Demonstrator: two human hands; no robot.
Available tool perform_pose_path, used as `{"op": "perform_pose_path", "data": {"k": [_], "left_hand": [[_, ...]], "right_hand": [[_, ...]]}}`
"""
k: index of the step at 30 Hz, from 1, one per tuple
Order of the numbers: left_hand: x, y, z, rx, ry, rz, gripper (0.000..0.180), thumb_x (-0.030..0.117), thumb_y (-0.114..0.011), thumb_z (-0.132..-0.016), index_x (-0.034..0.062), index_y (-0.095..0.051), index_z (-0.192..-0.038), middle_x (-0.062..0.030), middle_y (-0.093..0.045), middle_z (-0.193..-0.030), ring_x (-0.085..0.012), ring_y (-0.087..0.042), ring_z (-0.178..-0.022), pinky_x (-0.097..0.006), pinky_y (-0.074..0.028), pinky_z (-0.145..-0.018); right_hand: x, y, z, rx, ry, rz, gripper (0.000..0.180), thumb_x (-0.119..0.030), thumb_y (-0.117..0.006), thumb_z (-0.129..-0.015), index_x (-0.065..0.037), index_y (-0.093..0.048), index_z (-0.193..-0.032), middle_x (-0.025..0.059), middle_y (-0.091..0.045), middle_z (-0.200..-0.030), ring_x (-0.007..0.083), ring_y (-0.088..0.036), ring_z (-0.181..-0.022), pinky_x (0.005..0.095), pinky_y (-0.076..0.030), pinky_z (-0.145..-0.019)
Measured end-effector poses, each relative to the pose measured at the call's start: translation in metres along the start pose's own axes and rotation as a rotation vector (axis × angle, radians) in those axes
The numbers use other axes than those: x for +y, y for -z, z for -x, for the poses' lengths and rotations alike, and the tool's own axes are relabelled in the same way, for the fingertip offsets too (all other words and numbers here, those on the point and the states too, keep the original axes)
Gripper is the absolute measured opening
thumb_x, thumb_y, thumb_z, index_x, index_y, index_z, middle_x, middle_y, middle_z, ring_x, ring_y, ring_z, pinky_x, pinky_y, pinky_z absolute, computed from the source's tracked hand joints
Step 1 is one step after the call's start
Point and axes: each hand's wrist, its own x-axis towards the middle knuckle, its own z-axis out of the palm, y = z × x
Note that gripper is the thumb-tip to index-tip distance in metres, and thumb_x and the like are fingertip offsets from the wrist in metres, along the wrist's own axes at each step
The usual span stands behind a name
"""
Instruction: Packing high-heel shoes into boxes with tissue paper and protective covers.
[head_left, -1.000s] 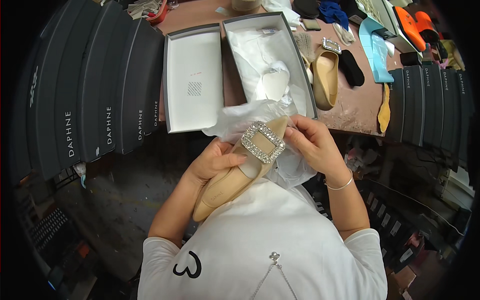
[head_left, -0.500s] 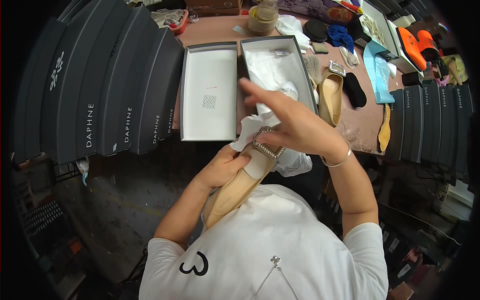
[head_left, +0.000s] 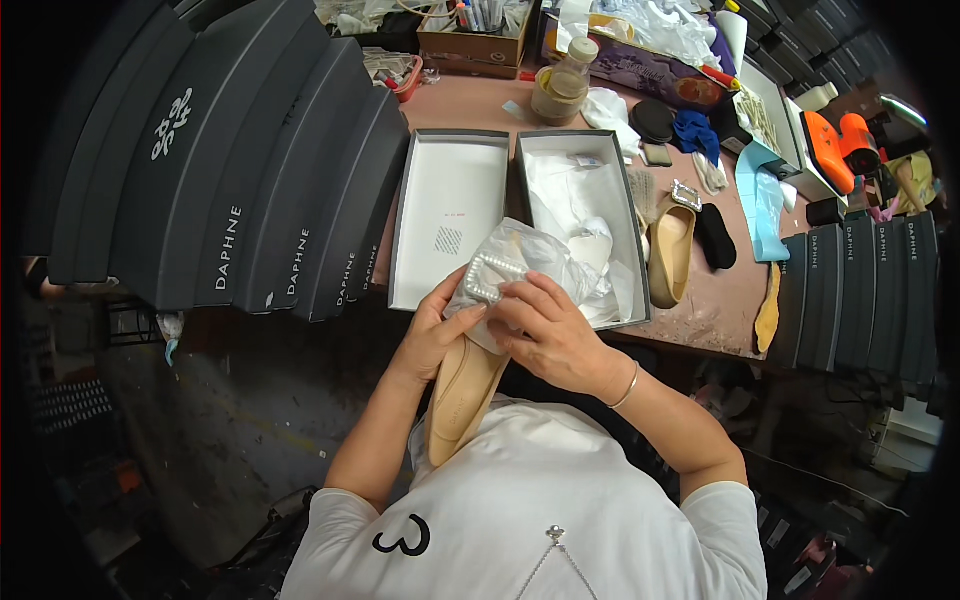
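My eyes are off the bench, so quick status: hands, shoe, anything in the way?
Left hand gripping beige shoe. Right hand at translucent wrapping over its buckle. Nothing visibly blocking either hand; open box just beyond.

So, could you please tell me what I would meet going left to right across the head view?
Stacked dark boxes, left hand, right hand, unheld beige shoe, black pad, light-blue sheet, orange object.
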Motion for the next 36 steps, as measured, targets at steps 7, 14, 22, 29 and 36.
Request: {"op": "perform_pose_path", "data": {"k": [7, 14, 22, 29, 36], "left_hand": [[-0.006, 0.014, 0.0, 0.043, -0.115, -0.062, 0.049, -0.002, -0.055, -0.088, -0.0009, -0.046, -0.136, -0.0056, -0.06, -0.116, -0.0103, -0.058, -0.101, -0.025, -0.047, -0.091], [0.004, 0.008, -0.003, 0.165, -0.22, -0.097, 0.05, -0.006, -0.052, -0.087, -0.0017, -0.045, -0.136, -0.0072, -0.059, -0.118, -0.0116, -0.059, -0.101, -0.025, -0.048, -0.088], [-0.02, -0.005, -0.014, 0.43, -0.252, 0.109, 0.057, -0.013, -0.046, -0.083, -0.0004, -0.041, -0.138, -0.0103, -0.056, -0.124, -0.0159, -0.059, -0.105, -0.028, -0.05, -0.091], [-0.001, 0.022, -0.005, 0.077, -0.206, 0.119, 0.051, 0.02, -0.053, -0.095, 0.0024, -0.038, -0.14, -0.0085, -0.053, -0.129, -0.0188, -0.051, -0.118, -0.032, -0.039, -0.103], [0.007, 0.026, -0.009, 0.119, -0.219, -0.274, 0.05, 0.004, -0.06, -0.091, 0.0008, -0.04, -0.137, -0.0077, -0.056, -0.122, -0.0149, -0.055, -0.11, -0.029, -0.044, -0.096]], "right_hand": [[0.012, 0.002, 0.017, 0.608, -0.811, -0.643, 0.077, -0.017, -0.076, -0.081, -0.002, -0.033, -0.143, 0.0181, -0.044, -0.136, 0.0333, -0.046, -0.125, 0.0409, -0.035, -0.106], [0.036, -0.022, -0.006, 0.651, -0.953, -1.364, 0.031, -0.013, -0.066, -0.09, 0.0, -0.059, -0.118, 0.0058, -0.064, -0.105, 0.0122, -0.058, -0.092, 0.0262, -0.046, -0.08], [0.018, -0.033, -0.055, 0.232, -0.049, -0.086, 0.029, -0.007, -0.063, -0.074, -0.005, -0.063, -0.103, 0.0082, -0.058, -0.086, 0.0266, -0.061, -0.077, 0.0353, -0.05, -0.065], [-0.003, -0.034, -0.038, -0.019, 0.076, 0.14, 0.015, -0.015, -0.058, -0.075, -0.006, -0.06, -0.087, 0.0052, -0.057, -0.084, 0.0192, -0.059, -0.078, 0.0317, -0.045, -0.074], [0.013, -0.003, -0.014, 0.174, -0.121, -0.145, 0.022, -0.011, -0.067, -0.077, -0.006, -0.063, -0.098, 0.0066, -0.064, -0.101, 0.0259, -0.06, -0.095, 0.0394, -0.047, -0.082]]}}
